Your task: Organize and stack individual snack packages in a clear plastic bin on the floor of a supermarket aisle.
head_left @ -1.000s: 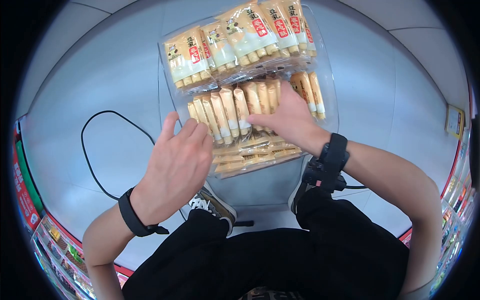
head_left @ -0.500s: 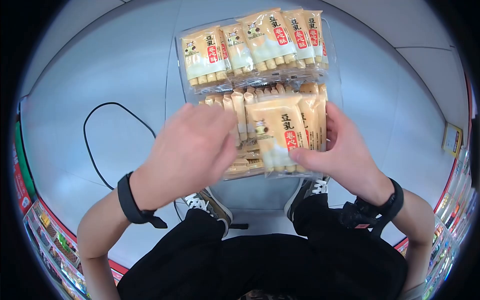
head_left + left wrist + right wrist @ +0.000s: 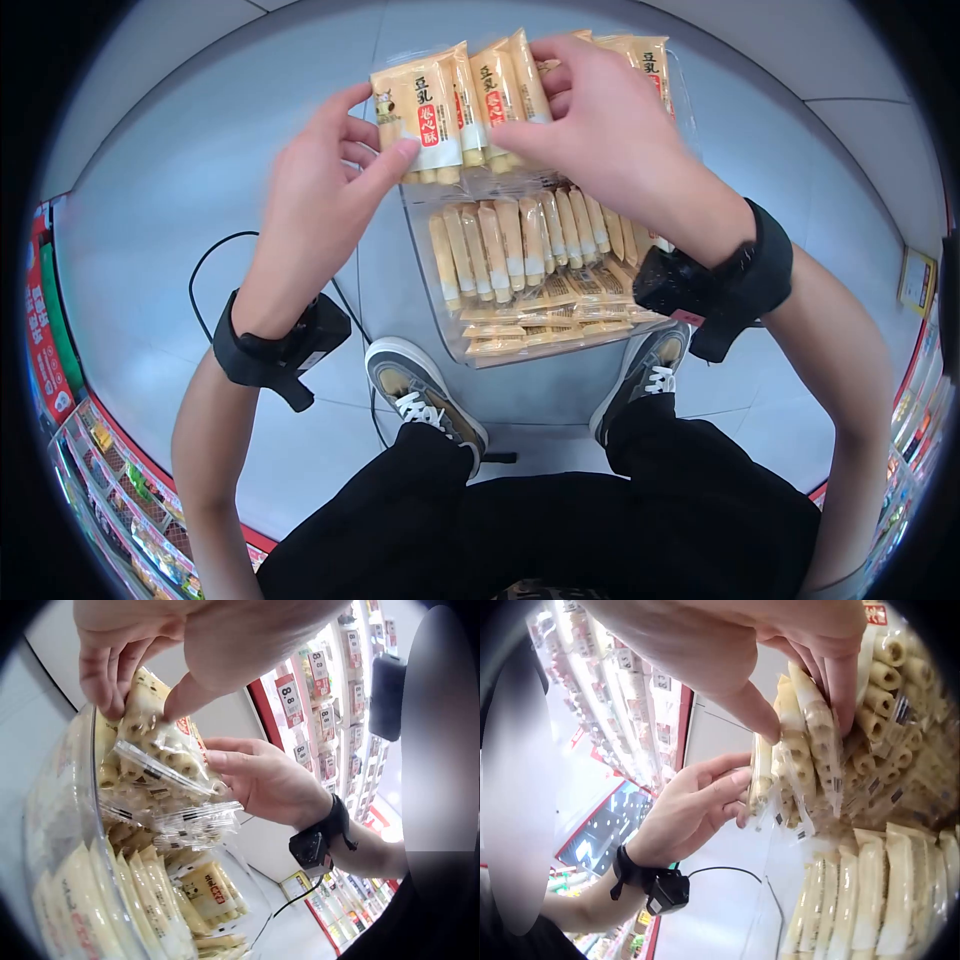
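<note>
In the head view, a clear bin [image 3: 425,270] holds yellow packets of rolled snacks. My left hand [image 3: 320,185] pinches the leftmost packet [image 3: 425,115] of the far row, thumb on its front and fingers behind. My right hand [image 3: 625,135] grips packets [image 3: 525,80] beside it in the same row, thumb in front, fingers behind. Nearer to me, a row of packets [image 3: 505,245] stands on edge, with flat-lying packets [image 3: 560,330] by the near wall. The left wrist view shows my left hand [image 3: 195,652] pinching a packet [image 3: 150,712] at the bin's edge.
My shoes [image 3: 425,395] stand on the grey floor [image 3: 160,290] just below the bin. A black cable [image 3: 200,270] loops on the floor at the left. Store shelves [image 3: 125,490] line the lower left and the right, and a price sign [image 3: 917,280] stands at the right edge.
Both hands have moved up to the far row, and each has taken hold of packets there. The packets my right hand held over the near row are no longer there.
</note>
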A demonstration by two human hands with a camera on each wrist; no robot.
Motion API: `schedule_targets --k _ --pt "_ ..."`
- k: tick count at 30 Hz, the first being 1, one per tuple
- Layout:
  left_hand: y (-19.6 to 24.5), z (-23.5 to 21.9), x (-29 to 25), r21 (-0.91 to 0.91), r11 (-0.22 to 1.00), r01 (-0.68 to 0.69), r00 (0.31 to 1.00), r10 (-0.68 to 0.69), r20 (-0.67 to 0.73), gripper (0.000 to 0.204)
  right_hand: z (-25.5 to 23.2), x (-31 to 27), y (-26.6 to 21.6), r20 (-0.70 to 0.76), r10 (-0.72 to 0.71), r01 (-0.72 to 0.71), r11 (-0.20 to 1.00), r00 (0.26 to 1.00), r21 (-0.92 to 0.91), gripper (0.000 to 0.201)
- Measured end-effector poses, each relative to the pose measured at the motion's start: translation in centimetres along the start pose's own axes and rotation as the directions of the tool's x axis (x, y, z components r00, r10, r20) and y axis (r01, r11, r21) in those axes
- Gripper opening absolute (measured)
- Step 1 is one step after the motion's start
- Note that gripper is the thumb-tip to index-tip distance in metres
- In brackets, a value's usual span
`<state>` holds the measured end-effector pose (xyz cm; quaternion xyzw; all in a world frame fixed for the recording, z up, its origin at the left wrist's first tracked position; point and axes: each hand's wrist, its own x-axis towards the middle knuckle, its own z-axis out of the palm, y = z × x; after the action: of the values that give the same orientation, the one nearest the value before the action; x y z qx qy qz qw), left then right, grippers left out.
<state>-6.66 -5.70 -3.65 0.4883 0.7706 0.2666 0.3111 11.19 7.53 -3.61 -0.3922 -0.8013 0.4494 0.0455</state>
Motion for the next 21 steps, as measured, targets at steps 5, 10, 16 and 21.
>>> schedule_targets --k 5,10,16,21 --pt "0.3 0.1 0.1 -0.102 0.990 0.100 0.995 -0.096 0.040 0.061 -0.5 -1.2 -0.3 -0.215 -0.270 0.221 0.949 0.938 -0.226 0.038" --pt "-0.1 -0.2 0.3 -0.180 0.977 0.118 0.992 -0.108 0.066 0.063 -3.2 -2.1 -1.8 -0.101 -0.173 0.143 0.956 0.980 -0.255 0.043" --pt "-0.1 -0.8 0.1 -0.256 0.947 0.193 0.978 -0.167 0.122 0.063 -3.8 -6.4 -0.5 0.137 -0.016 0.006 0.997 0.990 0.077 0.010" --pt "0.4 -0.7 0.6 -0.246 0.944 0.221 0.971 -0.190 0.142 0.065 1.4 -7.1 3.6 0.431 0.336 -0.410 0.908 0.837 0.089 0.061"
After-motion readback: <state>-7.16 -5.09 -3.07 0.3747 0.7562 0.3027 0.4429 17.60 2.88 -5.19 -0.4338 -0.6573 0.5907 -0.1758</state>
